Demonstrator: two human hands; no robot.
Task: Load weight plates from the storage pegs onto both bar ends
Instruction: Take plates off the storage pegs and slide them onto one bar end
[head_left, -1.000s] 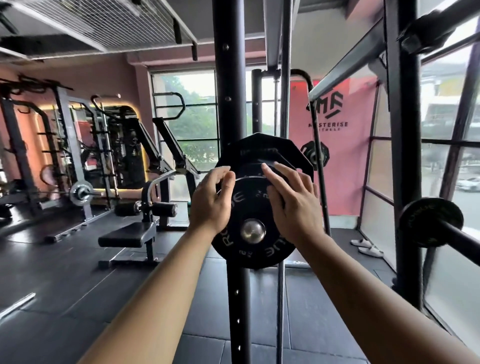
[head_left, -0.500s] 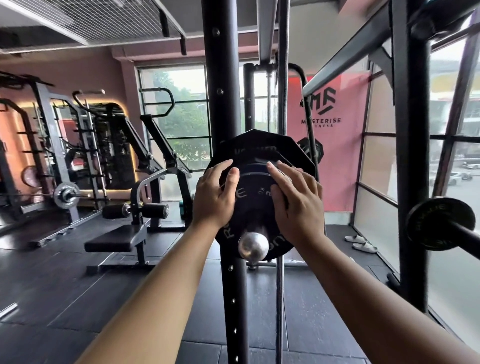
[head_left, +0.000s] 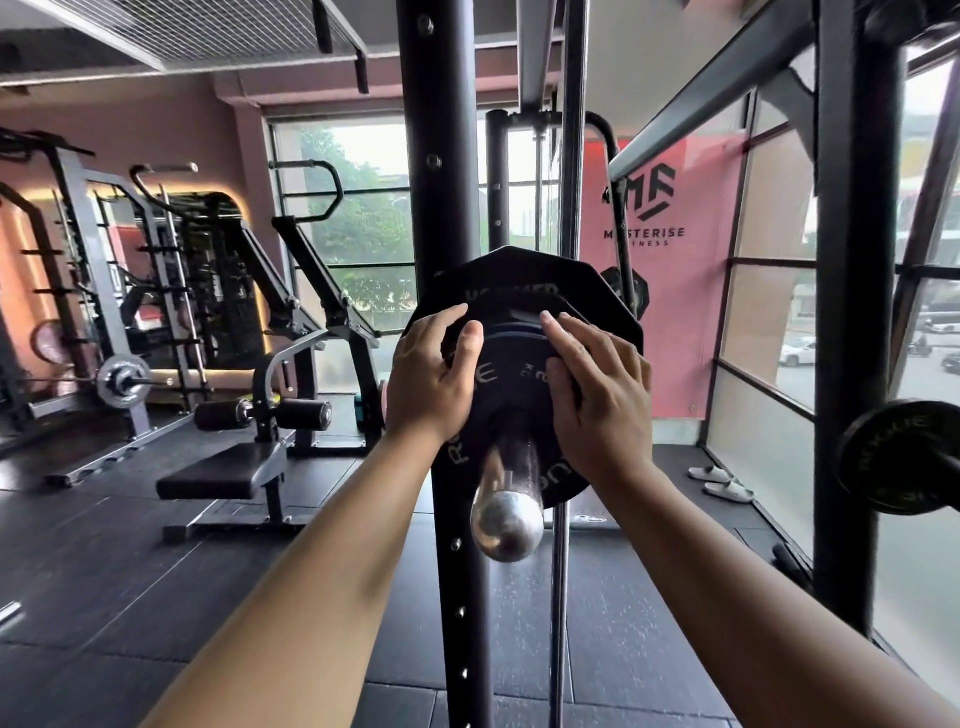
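Observation:
A small black Rogue weight plate (head_left: 506, 379) sits on a chrome bar sleeve (head_left: 506, 512) that points toward me. Directly behind it is a larger many-sided black plate (head_left: 592, 306). My left hand (head_left: 434, 374) holds the small plate's upper left rim, with the thumb on its face and the fingers over the edge. My right hand (head_left: 597, 395) holds the upper right rim the same way, its fingers reaching onto the big plate. Whether the two plates touch is hidden.
A black rack upright (head_left: 441, 208) runs floor to ceiling just left of the sleeve. Another upright (head_left: 852, 312) stands at the right, with a plate on a bar (head_left: 893, 457) beside it. A bench machine (head_left: 228, 473) stands left, sandals (head_left: 719, 483) lie by the windows.
More of the chrome sleeve now sticks out in front of the small plate, which sits further back against the big plate. Both hands stay on its rim.

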